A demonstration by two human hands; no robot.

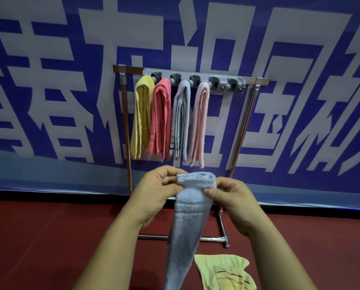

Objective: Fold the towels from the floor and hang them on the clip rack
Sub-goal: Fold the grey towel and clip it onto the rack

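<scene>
1. Before the clip rack (193, 79), left hand (154, 191) and right hand (231, 199) pinch the top of a blue towel (187, 216); it hangs down, hiding part of the rack's base bar (208, 239).
2. Four folded towels (160, 118) hang from its clips.
3. A yellow towel (223, 271) lies on the floor (49, 237).

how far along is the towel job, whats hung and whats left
Done: four folded towels hang on the clip rack: yellow towel, coral towel, grey towel, pink towel. In hand: left hand and right hand pinch a folded light blue towel by its top. Still to do: hanging it, then the striped towel on the floor. Two right-end clips look free.
</scene>
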